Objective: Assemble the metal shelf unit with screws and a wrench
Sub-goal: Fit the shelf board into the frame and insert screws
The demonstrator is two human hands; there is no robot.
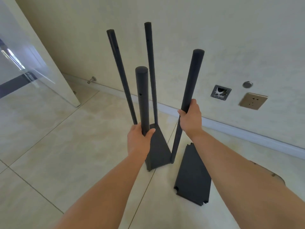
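While my forearms reach out from the bottom of the view, the nearest task part is the loose shelf panel [193, 177], lying flat on the tiled floor [49, 146] just to the right of the frame. Past it, my left hand [140, 139] is wrapped round the near-left post [142, 96] low down, and my right hand [190, 119] is wrapped round the near-right post [189, 100] about halfway up. Both grips are closed on their posts, thumbs curled across the front.

The four posts rise from the bottom shelf [159, 149], which sits on the floor. The two far posts [151, 71] stand behind it, splaying outwards at the top, though the wide lens may be adding to that. I judge the step in hand to be steadying or squaring the frame before the next panel goes on. To do it well I would pull the near posts parallel, keep the base flat on the tiles, and line up the small side holes at one height, so the loose panel's notched corners can seat evenly.

No screws, wrench or parts box are in view. The only receptacle-like things are on the wall beyond: an open wall box [220, 92] with something pale inside, and a socket [253, 100].
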